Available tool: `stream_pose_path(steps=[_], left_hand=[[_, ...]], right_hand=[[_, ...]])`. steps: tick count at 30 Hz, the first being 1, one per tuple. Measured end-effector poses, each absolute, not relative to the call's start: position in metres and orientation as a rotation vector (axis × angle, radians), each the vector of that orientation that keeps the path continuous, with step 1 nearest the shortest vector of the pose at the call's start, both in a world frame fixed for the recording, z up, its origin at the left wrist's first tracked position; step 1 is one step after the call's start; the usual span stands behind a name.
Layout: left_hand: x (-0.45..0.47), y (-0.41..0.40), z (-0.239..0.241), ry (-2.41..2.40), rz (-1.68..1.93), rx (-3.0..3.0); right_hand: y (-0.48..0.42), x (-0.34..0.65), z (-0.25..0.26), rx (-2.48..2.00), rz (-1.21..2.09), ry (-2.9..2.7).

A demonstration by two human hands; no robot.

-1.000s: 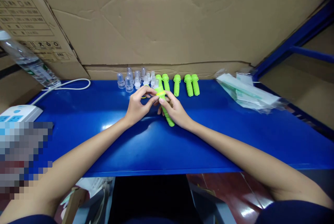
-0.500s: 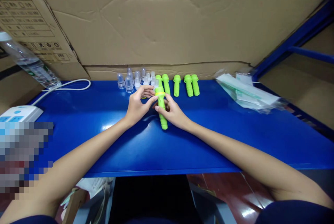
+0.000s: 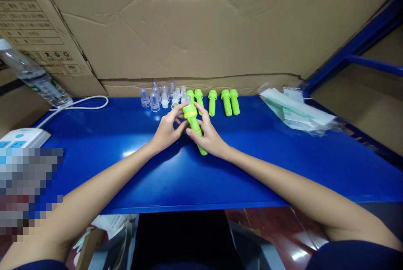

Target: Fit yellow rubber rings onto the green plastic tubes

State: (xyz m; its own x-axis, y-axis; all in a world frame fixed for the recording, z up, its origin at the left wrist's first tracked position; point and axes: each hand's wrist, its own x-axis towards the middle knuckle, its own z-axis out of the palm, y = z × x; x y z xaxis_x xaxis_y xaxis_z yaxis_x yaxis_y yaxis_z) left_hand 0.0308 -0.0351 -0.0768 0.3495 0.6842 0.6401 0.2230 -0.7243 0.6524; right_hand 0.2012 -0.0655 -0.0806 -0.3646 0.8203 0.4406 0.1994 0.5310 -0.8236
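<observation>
A lime-green flashlight-shaped tube (image 3: pixel 195 127) leans in front of me, its ribbed, threaded head up and to the left. Around its neck sits a yellow ring. My right hand (image 3: pixel 209 133) is closed around the body, thumb across the front and index finger up beside the head. My left hand (image 3: pixel 170 129) curls at the left side of the head, its fingertips against it and partly hidden behind. A thin yellow ring (image 3: pixel 175 104) shows just behind my left fingers; whether they touch it is unclear. Behind my hands stand several clear domed caps (image 3: pixel 154 102), some with white bases.
More green tubes (image 3: pixel 212 103) stand in a row along the cardboard wall (image 3: pixel 189 30). Plastic-wrapped white packets (image 3: pixel 299 110) lie on the right of the blue table (image 3: pixel 151 186). A water bottle (image 3: pixel 37 77), a white cable and a power strip (image 3: pixel 27 137) are at the left.
The green tube has tilted, its head going left and its lower end right. My left thumb has drawn back from its front, and my right index finger has risen beside the head.
</observation>
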Motion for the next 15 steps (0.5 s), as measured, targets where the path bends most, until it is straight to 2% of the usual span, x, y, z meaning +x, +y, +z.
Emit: stream_pose_path(steps=[7, 15], left_hand=[[0.0294, -0.034, -0.0723, 0.808, 1.48, 2.171], [0.0298, -0.0343, -0.0704, 0.83, 1.538, 2.195]], right_hand=[[-0.0594, 0.2006, -0.0844, -0.823, 0.987, -1.647], [-0.0608, 0.202, -0.0792, -0.829, 0.879, -1.633]])
